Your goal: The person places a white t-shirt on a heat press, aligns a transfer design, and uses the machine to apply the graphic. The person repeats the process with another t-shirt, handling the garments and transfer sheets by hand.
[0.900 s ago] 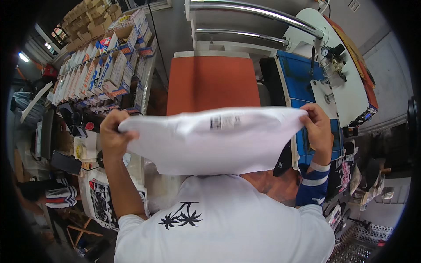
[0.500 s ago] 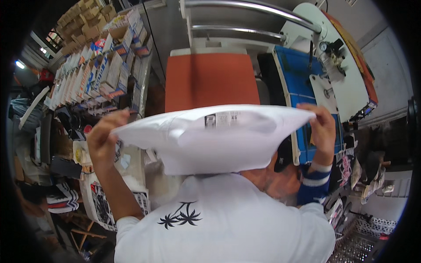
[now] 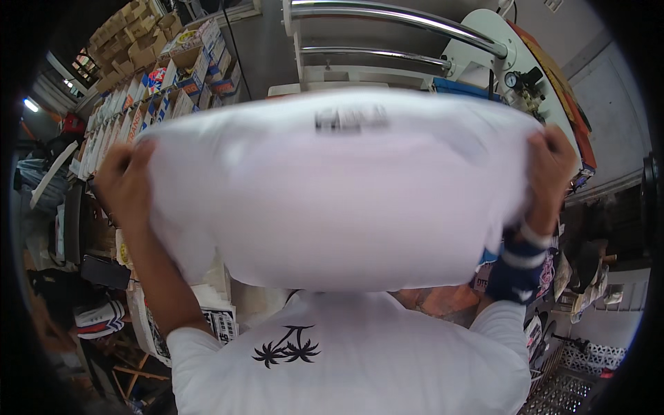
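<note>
A white T-shirt [image 3: 360, 200] hangs stretched between my two hands, blurred by motion. Its neck opening, with a dark printed label [image 3: 351, 119] inside, is at the far edge. My left hand [image 3: 126, 181] is closed around one shoulder end of the cloth. At the other end my right hand [image 3: 551, 169] grips the opposite shoulder, a blue and white band [image 3: 522, 263] around that wrist. Behind the shirt stands a heat press with chrome rails [image 3: 401, 21]; its orange platen is hidden by the cloth.
Open cartons of rolls and sleeves [image 3: 131, 117] fill the left side. At the back right are a white machine arm [image 3: 484, 41] and a pressure gauge [image 3: 512, 79]. Printed sheets [image 3: 221, 325] lie on the table at left. White and grey plastic crates [image 3: 588, 360] stand at lower right.
Both hands have risen and moved farther apart, pulling the T-shirt wide. The shirt has swung up toward the far side and covers the orange platen and most of the blue board.
</note>
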Demonstrator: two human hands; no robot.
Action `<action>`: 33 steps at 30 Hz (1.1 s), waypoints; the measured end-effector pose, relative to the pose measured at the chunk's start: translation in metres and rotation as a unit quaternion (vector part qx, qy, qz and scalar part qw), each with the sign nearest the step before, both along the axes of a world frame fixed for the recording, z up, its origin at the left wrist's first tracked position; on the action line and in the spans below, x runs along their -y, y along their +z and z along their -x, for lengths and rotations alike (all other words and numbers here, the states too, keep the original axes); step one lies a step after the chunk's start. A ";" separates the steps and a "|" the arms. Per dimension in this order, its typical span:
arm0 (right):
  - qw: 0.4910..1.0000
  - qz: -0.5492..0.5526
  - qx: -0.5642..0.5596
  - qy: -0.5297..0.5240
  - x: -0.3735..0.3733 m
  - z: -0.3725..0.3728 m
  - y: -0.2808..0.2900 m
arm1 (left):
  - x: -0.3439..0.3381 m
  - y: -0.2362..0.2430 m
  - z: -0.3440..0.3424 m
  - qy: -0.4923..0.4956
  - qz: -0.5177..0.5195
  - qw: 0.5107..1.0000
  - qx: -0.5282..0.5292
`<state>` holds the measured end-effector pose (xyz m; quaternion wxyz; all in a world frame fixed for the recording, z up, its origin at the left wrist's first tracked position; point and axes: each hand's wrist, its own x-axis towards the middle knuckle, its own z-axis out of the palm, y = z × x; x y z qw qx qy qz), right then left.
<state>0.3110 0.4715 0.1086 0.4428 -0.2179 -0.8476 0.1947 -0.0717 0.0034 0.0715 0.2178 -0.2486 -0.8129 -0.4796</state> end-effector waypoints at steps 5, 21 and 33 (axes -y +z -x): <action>0.960 0.108 0.231 0.119 -0.083 0.107 -0.072 | -0.107 -0.065 0.086 -0.182 0.123 0.972 0.081; 0.904 0.334 0.192 -0.184 -0.215 0.286 -0.309 | -0.254 -0.265 0.213 -0.067 -0.126 0.915 0.377; 0.789 0.394 0.432 -0.190 -0.110 0.199 -0.286 | -0.163 -0.301 0.166 0.027 0.080 0.886 0.457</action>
